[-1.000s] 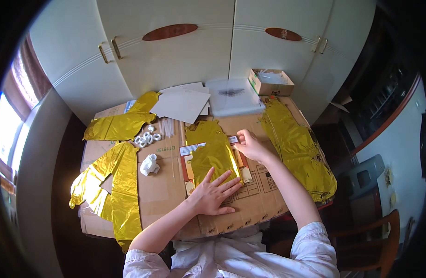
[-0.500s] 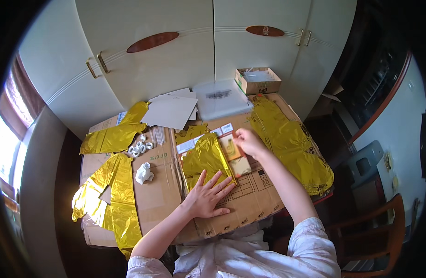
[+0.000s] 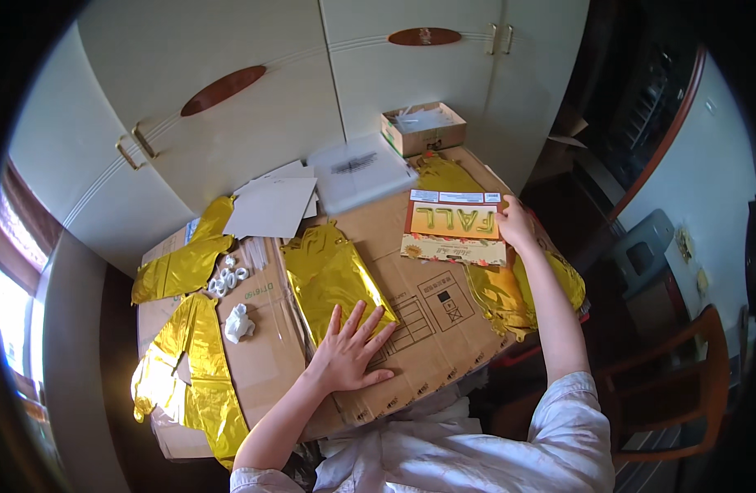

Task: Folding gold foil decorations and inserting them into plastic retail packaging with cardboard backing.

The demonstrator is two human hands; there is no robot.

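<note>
My left hand (image 3: 350, 352) lies flat with spread fingers on the lower end of a folded gold foil balloon (image 3: 324, 275). The balloon rests on a flattened cardboard sheet (image 3: 353, 394) covering the table. To the right, my right hand (image 3: 517, 225) pinches the right edge of a printed card (image 3: 450, 232), with orange and cream areas and pictured gold balloon letters. The card is held apart from the folded balloon, over part of another gold foil balloon (image 3: 485, 287) at the right side.
More gold foil balloons (image 3: 204, 361) lie at the left. Near them are white ribbon rolls (image 3: 222, 284), a crumpled white piece (image 3: 238, 324) and clear straws (image 3: 251, 253). Farther back are white cards (image 3: 271, 205), a clear plastic packet (image 3: 357, 172) and an open box (image 3: 423, 135). A wooden chair (image 3: 702, 382) stands right.
My right hand has drawn the printed card away to the right from beneath the folded foil balloon. My left hand stays flat on the balloon. The whole view has shifted a little.
</note>
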